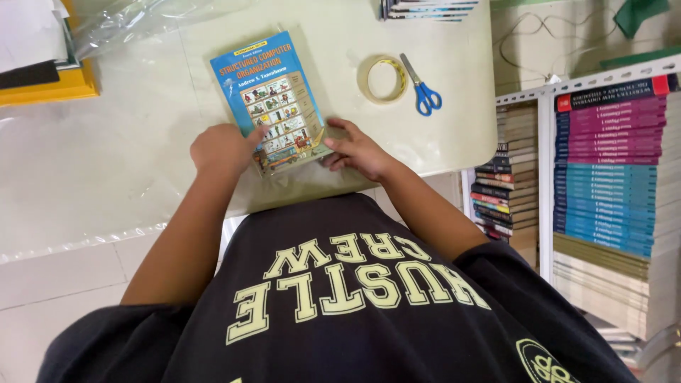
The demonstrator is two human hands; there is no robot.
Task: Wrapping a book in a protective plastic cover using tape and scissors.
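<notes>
A blue paperback book [273, 92] with a cartoon-picture cover lies face up on the cream table [333, 28], on a clear plastic sheet [92, 177]. My left hand [223, 147] rests curled on the book's near left corner, a finger pressing the cover. My right hand [355, 147] touches the near right corner, its fingers at the book's edge. Both hands pin the book's lower edge against the table.
A roll of clear tape [383, 79] and blue-handled scissors [420, 86] lie right of the book. A yellow tray with papers [42, 78] sits far left. A book stack [425, 8] is at the table's back. Shelves of stacked books [610, 177] stand at right.
</notes>
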